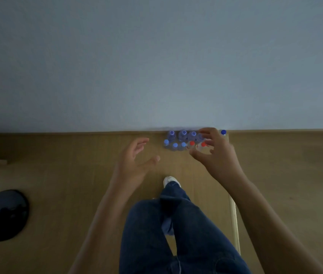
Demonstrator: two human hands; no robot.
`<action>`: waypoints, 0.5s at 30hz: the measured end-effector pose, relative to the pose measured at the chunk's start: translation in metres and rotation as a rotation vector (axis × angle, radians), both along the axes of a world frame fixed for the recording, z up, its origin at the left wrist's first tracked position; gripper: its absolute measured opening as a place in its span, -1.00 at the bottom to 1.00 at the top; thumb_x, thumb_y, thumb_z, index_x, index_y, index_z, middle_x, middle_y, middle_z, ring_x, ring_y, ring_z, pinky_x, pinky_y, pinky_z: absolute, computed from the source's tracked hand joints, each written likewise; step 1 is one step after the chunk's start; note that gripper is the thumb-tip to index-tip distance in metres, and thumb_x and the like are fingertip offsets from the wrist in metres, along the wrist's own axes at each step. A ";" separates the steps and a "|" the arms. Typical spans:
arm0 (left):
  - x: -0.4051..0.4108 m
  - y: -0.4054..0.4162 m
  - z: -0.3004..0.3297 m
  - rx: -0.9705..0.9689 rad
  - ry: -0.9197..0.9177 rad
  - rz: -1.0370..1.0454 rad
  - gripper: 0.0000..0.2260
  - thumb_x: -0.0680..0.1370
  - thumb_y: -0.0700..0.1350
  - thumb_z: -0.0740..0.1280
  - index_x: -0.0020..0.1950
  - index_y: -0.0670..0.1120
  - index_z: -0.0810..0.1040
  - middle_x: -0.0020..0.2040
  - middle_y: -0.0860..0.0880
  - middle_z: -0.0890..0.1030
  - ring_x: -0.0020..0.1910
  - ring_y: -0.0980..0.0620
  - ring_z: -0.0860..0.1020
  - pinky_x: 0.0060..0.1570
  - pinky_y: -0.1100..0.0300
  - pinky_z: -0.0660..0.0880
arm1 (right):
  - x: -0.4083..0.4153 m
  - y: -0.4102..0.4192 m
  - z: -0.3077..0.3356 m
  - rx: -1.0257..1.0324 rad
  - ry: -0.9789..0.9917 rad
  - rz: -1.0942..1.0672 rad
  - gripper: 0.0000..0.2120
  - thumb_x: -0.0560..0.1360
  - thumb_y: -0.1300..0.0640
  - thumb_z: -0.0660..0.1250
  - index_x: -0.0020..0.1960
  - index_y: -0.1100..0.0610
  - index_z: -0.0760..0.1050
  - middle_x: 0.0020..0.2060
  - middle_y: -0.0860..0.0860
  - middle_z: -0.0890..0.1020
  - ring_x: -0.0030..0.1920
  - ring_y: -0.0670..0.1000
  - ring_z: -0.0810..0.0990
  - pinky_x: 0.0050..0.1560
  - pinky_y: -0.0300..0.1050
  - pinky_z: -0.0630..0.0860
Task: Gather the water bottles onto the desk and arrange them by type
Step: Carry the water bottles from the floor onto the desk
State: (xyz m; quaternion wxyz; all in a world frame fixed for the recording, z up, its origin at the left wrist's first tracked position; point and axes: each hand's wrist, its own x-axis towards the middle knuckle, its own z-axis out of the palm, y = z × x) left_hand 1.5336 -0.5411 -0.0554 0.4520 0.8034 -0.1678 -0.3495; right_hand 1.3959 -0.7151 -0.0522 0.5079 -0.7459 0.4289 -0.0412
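Several clear water bottles stand in two rows on the wooden floor (77,175) against the wall. The back row has dark blue caps (183,133). Light blue caps (175,145) make up the left of the front row, and two red-capped bottles (191,143) stand to their right. One more blue-capped bottle (223,132) stands apart at the right. My right hand (218,155) hovers over the right red-capped bottle, fingers spread on its far side and thumb on the near side, with no firm grip visible. My left hand (135,161) is open in the air, left of the bottles.
A black round lamp base (4,214) sits on the floor at the lower left. My legs in blue jeans (166,234) and a white shoe (170,180) are below the hands. A pale strip (234,224) runs along the floor on the right. The grey wall (156,66) fills the upper half.
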 end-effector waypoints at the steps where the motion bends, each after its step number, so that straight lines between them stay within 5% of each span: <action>1: 0.007 -0.001 -0.009 -0.007 0.002 0.002 -0.62 0.45 -0.08 0.52 0.11 0.27 0.45 0.23 0.15 0.53 0.32 0.18 0.47 0.14 0.40 0.33 | 0.005 -0.001 -0.006 0.002 0.009 0.001 -0.55 0.43 0.14 0.51 0.25 -0.02 0.43 0.08 -0.15 0.53 0.10 -0.11 0.52 -0.07 -0.37 0.39; 6: 0.039 -0.010 -0.056 -0.022 -0.013 -0.022 -0.61 0.46 -0.08 0.52 0.14 0.28 0.47 0.22 0.27 0.52 0.31 0.24 0.46 0.28 0.19 0.40 | 0.029 -0.004 -0.039 -0.006 0.056 -0.030 -0.52 0.44 0.15 0.51 0.29 0.02 0.43 0.17 -0.12 0.55 0.18 -0.08 0.51 0.02 -0.27 0.41; 15: 0.087 -0.020 -0.166 -0.014 -0.005 -0.249 -0.59 0.47 -0.11 0.51 0.23 0.19 0.48 0.25 0.23 0.53 0.33 0.22 0.44 0.24 0.34 0.32 | 0.066 0.008 -0.125 -0.015 0.126 -0.203 -0.50 0.43 0.14 0.52 0.31 0.06 0.43 0.16 -0.11 0.53 0.14 -0.13 0.48 0.05 -0.28 0.37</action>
